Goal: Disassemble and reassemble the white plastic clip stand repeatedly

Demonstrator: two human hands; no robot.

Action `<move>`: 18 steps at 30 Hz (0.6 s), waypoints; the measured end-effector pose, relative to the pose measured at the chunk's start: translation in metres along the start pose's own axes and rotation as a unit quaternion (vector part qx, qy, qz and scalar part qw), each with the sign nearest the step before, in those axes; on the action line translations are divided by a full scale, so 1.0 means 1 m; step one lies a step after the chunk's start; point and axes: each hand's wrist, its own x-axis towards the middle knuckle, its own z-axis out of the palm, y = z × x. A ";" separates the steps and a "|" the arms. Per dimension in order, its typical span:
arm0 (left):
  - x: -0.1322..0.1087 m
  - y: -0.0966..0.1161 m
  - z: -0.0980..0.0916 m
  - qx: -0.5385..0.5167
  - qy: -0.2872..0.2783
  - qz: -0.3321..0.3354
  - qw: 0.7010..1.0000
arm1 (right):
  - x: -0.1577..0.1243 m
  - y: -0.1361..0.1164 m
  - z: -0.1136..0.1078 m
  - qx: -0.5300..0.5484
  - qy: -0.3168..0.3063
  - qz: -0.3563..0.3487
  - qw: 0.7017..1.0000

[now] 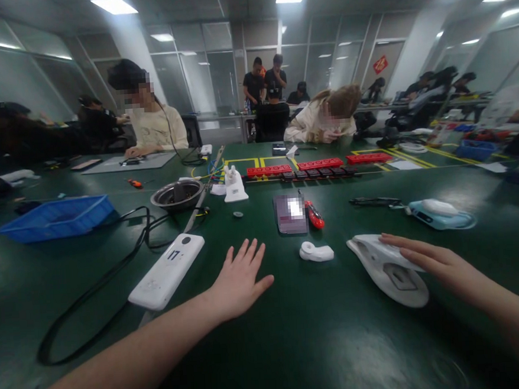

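My left hand (239,279) lies flat on the green table (305,345) with its fingers spread, holding nothing. A white rectangular device with a small display (167,271) lies just to its left. My right hand (428,257) rests with stretched fingers on the right edge of a white oval plastic shell (387,268). Between my hands lies a small white plastic part (315,251). Beyond it lie a phone (290,213) and a red-handled tool (314,214).
A black cable (113,270) loops across the left. Behind it sit a blue bin (56,217), a metal bowl (176,194) and a white stand (233,185). A light blue device (441,213) lies at right, red trays (319,165) further back. Other people sit around the far tables.
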 end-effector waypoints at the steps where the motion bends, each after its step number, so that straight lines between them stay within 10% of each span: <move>1: 0.002 -0.006 -0.001 0.009 0.006 -0.013 1.000 | 0.000 0.000 0.000 -0.005 0.003 -0.003 1.000; 12: 0.020 -0.043 -0.004 0.082 0.118 -0.153 0.978 | -0.034 -0.016 0.004 -0.149 -0.097 -0.059 0.982; 18: 0.016 -0.032 -0.013 0.060 0.160 -0.109 0.979 | -0.060 -0.057 0.033 -0.184 -0.208 -0.122 0.953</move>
